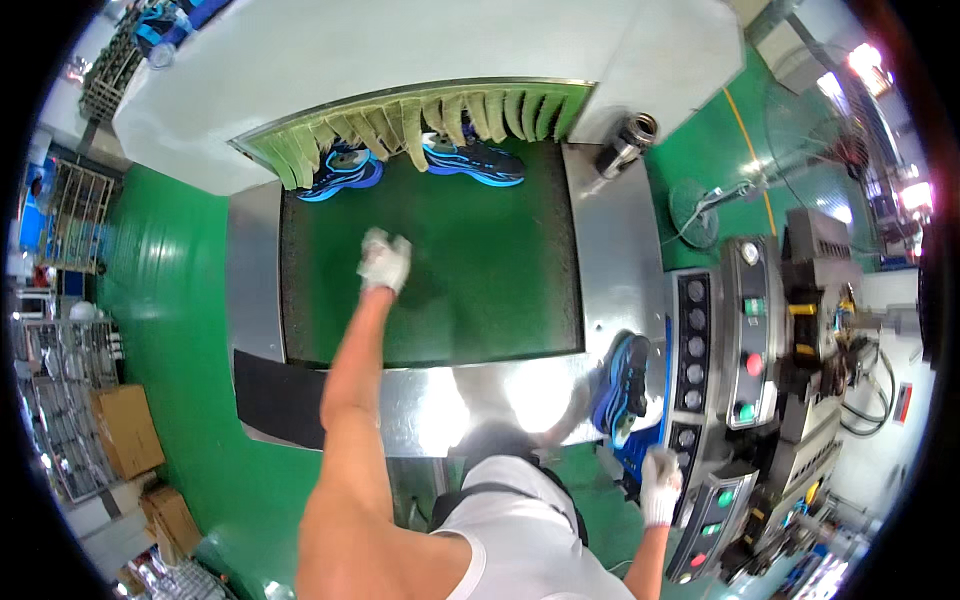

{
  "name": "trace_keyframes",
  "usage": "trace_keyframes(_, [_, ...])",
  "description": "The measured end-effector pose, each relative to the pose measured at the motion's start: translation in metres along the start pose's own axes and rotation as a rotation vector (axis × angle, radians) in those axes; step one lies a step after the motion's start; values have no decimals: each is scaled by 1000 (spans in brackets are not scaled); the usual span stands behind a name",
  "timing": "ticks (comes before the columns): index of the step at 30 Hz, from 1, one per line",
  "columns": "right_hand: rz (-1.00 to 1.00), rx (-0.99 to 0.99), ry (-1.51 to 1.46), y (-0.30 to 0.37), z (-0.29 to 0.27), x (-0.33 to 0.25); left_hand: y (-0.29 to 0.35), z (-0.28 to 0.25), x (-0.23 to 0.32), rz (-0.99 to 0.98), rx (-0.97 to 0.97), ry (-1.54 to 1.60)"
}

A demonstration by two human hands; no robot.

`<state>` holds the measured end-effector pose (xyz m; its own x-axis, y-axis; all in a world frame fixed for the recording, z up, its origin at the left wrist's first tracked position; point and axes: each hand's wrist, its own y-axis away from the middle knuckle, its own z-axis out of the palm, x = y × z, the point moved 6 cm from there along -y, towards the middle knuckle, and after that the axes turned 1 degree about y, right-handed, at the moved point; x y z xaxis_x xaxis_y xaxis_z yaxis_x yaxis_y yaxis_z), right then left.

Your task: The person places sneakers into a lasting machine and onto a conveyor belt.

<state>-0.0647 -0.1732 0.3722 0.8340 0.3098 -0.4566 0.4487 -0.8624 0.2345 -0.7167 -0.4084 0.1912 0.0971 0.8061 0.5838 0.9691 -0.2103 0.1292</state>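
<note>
My left hand (384,262), in a white glove, reaches over the green conveyor belt (480,290). Its fingers look partly spread, with nothing seen in them. Ahead of it, a dark sneaker with a blue sole (343,176) and a second, similar sneaker (474,162) rest on the belt, partly under the green strip curtain (430,115). A third sneaker (624,388) lies on the metal ledge to the right. My right hand (661,485), also gloved, is low on the right beside the control panels, below that sneaker. How its fingers are set is unclear.
A white machine housing (430,45) stands over the belt's far end. Metal side rails border the belt, and a steel cylinder (628,145) is at the back right. Machines with button panels (750,335) are close on the right. Cardboard boxes (128,430) and racks are at left.
</note>
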Motion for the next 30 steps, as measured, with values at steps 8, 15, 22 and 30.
trace_keyframes(8, [679, -586, 294, 117, 38, 149, -219, -89, -56, 160, 377, -267])
trace_keyframes(15, [412, -533, 289, -18, 55, 15, -153, -101, -78, 275, 297, -61])
trace_keyframes(22, [-212, -226, -306, -78, 24, -152, 104, -39, 129, 622, -230, -14])
trace_keyframes(30, [-111, 235, -232, -25, -42, -53, 441, 25, 404, 1421, -969, 301])
